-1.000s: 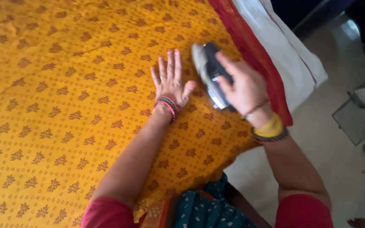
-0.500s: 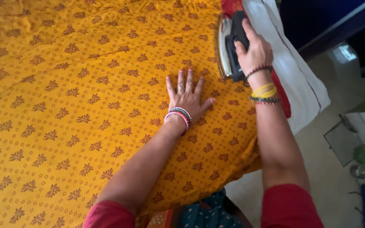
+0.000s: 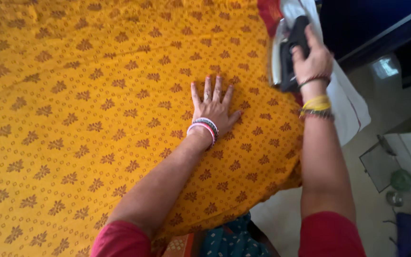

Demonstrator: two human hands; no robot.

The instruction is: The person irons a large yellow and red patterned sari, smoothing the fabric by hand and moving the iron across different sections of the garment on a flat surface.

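At far right edge of the counter: iron (image 3: 288,52) tipped upright, long axis near-to-far | right hand (image 3: 312,59) clenched round its handle | left hand (image 3: 212,109) spread flat on yellow cloth (image 3: 96,119), just left of iron

Pale tiled floor (image 3: 367,209) at right, dark blue furniture (image 3: 372,24) above, daylight glare on floor

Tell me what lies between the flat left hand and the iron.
Only bare yellow patterned cloth lies between the left hand and the black iron, in the head view.
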